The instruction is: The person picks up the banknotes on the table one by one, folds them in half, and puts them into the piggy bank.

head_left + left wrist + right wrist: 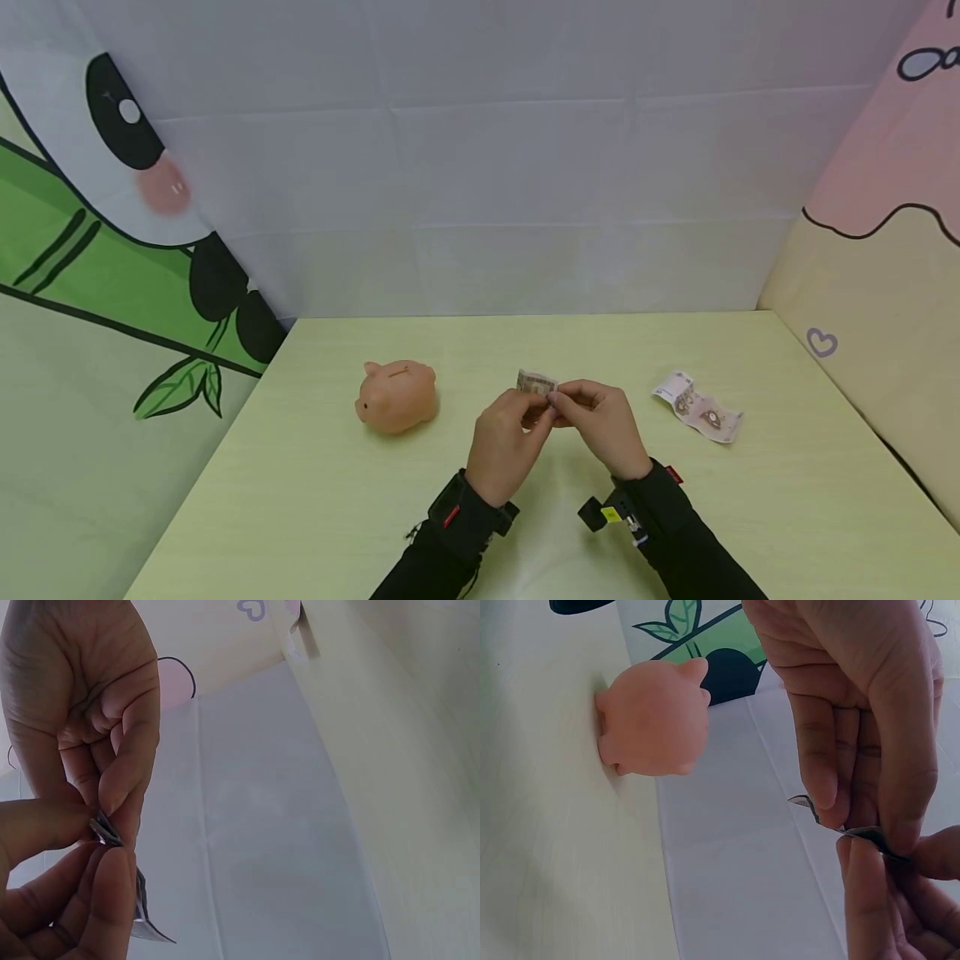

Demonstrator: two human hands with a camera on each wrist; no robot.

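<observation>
Between both hands, over the middle of the table, is a small folded banknote point(536, 382). My left hand point(504, 446) pinches it from the left between thumb and fingers. My right hand point(606, 421) pinches it close by, and the two hands' fingertips meet. In the left wrist view the banknote point(150, 924) shows as thin dark folded layers, one end sticking out past the fingers. The right wrist view shows the banknote point(866, 834) edge-on. Much of it is hidden by the fingers.
A pink piggy bank point(400, 396), slot on top, stands left of the hands. Another banknote point(697, 408), pinkish and creased, lies to the right. Behind the pale yellow table point(300, 517) hangs a white cloth point(510, 167), with cartoon-printed panels at both sides.
</observation>
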